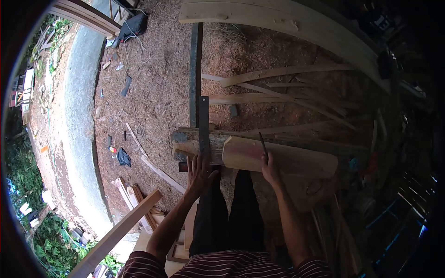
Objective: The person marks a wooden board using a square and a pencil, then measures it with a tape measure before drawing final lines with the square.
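Observation:
In the head view my left hand (198, 176) grips the lower end of a dark, flat metal ruler (204, 123) with a small hole at its far end. The ruler points away from me across a weathered timber beam (189, 141); its near end is hidden under my fingers. My right hand (270, 168) is closed around a dark, thin pencil (263, 144), which points up and away. Beneath that hand a thick, pale wooden block (296, 160) with an angled left end lies along the beam. A small dark, reddish box-like thing (183, 167) is beside my left hand.
A long dark bar (196, 69) runs from the beam to a broad plank (259, 14) at the back. Thin wood strips (287, 72) and shavings cover the ground. A timber length (116, 234) slants at the lower left, near stacked offcuts (141, 208). A concrete strip (83, 102) lies left.

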`<state>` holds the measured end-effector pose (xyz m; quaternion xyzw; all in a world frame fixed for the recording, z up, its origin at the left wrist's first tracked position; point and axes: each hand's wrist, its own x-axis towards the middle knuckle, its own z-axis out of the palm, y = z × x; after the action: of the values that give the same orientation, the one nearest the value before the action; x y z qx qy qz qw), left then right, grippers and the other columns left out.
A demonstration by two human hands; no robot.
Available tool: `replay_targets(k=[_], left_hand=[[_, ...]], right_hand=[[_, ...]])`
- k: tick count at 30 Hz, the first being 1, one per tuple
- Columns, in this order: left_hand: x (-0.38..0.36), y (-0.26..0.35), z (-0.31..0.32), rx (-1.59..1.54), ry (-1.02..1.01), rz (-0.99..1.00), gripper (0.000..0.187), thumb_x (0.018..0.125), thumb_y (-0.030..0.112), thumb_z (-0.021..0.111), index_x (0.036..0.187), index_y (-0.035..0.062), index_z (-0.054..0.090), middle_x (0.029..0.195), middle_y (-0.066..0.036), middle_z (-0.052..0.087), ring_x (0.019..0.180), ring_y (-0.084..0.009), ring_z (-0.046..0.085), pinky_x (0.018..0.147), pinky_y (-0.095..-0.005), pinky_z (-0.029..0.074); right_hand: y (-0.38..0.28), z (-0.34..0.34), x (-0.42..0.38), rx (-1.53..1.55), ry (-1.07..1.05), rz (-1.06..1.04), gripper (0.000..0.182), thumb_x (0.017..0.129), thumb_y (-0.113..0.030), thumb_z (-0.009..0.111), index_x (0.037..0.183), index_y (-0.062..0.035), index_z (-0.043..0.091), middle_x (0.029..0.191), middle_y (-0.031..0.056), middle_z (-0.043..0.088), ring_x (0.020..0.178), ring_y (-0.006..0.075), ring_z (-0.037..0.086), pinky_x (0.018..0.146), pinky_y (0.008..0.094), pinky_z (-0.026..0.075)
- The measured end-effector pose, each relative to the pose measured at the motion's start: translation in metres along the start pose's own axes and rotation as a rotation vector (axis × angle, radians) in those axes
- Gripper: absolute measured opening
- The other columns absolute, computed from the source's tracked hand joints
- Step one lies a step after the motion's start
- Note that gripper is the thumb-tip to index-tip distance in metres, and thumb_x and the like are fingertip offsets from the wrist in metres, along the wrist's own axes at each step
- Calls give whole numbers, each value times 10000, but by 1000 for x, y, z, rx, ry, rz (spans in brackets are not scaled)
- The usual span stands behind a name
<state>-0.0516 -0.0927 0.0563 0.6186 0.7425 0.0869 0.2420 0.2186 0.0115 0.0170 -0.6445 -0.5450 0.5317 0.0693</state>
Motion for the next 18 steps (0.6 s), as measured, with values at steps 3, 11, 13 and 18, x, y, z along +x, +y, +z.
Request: replay_targets(k=[3, 11, 13, 18], left_hand=[[-14, -29, 4, 35, -35, 112, 431, 833, 251, 636, 1165, -3, 527, 1228, -224, 454, 1207, -404, 408, 1114, -570, 214], [-4, -47, 17, 370, -37, 333, 306, 795, 145, 610, 1073, 33, 547, 1044, -160, 486, 1007, -320, 483, 894, -424, 406], [-4, -55, 20, 461, 12, 405, 309, 789, 157, 616, 1068, 41, 550, 1045, -154, 491, 1005, -311, 485, 891, -410, 411], [3, -68, 1, 300, -99, 443, 370, 738, 25, 644, 1090, 22, 531, 1033, -167, 515, 1001, -350, 501, 893, -423, 426]], right_hand=[[-25, 12, -22, -173, 86, -104, 440, 1028, -359, 342, 1129, 35, 509, 818, 95, 506, 728, 216, 500, 716, 388, 436], [19, 59, -47, -135, 151, -199, 292, 979, -226, 395, 1078, 25, 506, 937, 265, 567, 899, 433, 570, 763, 480, 446], [-22, 38, -67, -164, 134, -125, 272, 965, -208, 405, 1059, 25, 510, 919, 264, 576, 884, 430, 580, 756, 481, 448], [-28, 11, -77, -238, 170, -82, 284, 956, -265, 440, 997, 7, 510, 816, 194, 574, 783, 281, 602, 704, 421, 459]])
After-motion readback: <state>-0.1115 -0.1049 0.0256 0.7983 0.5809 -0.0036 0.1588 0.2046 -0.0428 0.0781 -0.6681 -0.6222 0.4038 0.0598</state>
